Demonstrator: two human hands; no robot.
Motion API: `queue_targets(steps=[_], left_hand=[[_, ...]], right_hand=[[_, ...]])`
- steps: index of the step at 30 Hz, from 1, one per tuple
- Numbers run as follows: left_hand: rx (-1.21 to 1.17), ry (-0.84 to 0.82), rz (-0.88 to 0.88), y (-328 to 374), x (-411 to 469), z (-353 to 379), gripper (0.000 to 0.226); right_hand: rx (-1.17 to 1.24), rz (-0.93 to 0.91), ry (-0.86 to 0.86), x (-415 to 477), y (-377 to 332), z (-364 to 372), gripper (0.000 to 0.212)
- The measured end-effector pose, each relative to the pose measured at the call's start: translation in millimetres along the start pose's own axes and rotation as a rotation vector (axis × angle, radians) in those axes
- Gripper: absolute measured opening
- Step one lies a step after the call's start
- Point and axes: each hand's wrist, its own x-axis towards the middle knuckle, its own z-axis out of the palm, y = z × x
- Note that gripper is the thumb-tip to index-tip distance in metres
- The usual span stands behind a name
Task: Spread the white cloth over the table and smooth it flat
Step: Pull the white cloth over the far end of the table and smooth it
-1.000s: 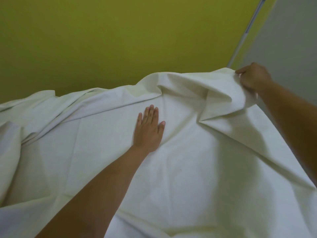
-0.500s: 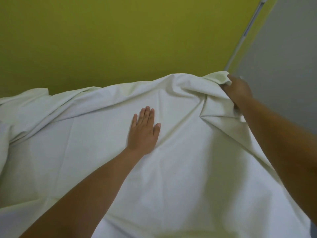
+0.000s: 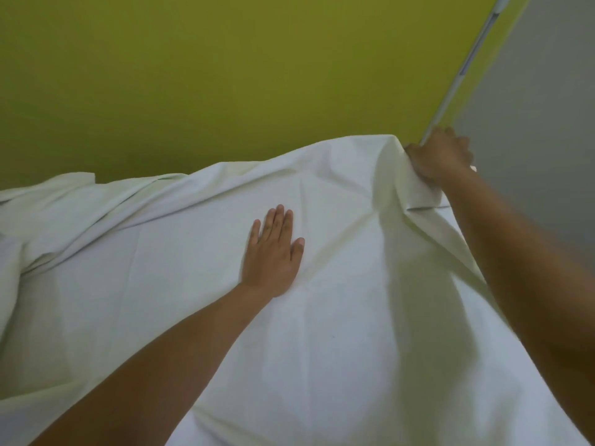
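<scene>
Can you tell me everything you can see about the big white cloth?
The cloth is plain white, thin-looking fabric that fills the lower frame, hiding whatever lies under it. Its middle lies fairly flat with faint creases; the far left is bunched in long folds. The left hand rests flat, palm down, on its middle. The right hand grips its far right corner, where a flap folds over.

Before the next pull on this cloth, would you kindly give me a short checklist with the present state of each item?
1. Left hand flat on the white cloth: ok.
2. Right hand gripping the far right corner: ok.
3. Far right corner flat: not ok, folded over.
4. Far left edge smooth: not ok, bunched in folds.
5. Middle smooth: ok, faint creases only.
6. Table fully covered: cannot tell.
</scene>
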Motion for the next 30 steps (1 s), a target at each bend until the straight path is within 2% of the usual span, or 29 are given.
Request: queue_targets(steps=[3, 5, 7, 9, 12, 15, 17, 21, 24, 27, 30], left_hand=[[0.011, -0.030, -0.003, 2, 2, -3, 0.062], [0.020, -0.063, 0.007, 5, 7, -6, 0.060], [0.012, -0.084, 0.047, 8, 16, -10, 0.060], [0.008, -0.091, 0.132, 14, 28, -12, 0.062], [0.001, -0.109, 0.227, 27, 46, -11, 0.063], [-0.009, -0.076, 0.211, 33, 52, -5, 0.063], [-0.002, -0.051, 0.205, 33, 53, -2, 0.063], [-0.012, -0.037, 0.209, 31, 53, -2, 0.063], [-0.009, -0.032, 0.208, 31, 53, -1, 0.063], [-0.010, -0.039, 0.211, 31, 53, -1, 0.063], [-0.004, -0.051, 0.207, 32, 54, -2, 0.063]], right_hand=[[0.060, 0.227, -0.130, -9, 25, 16, 0.077], [0.113, 0.252, -0.192, -14, 40, 29, 0.068], [0.164, 0.212, -0.169, -18, 45, 36, 0.047], [0.187, 0.176, -0.113, -15, 42, 31, 0.038], [0.135, 0.090, -0.081, 3, 40, 12, 0.047], [0.104, 0.049, -0.033, 22, 42, 4, 0.046], [-0.020, 0.053, 0.030, 21, 41, 8, 0.044], [-0.167, -0.013, 0.077, 5, 47, 28, 0.059], [-0.179, -0.181, 0.141, -3, 44, 40, 0.055], [-0.170, -0.375, 0.005, -9, 40, 52, 0.052], [-0.168, -0.345, -0.055, -7, 44, 54, 0.054]])
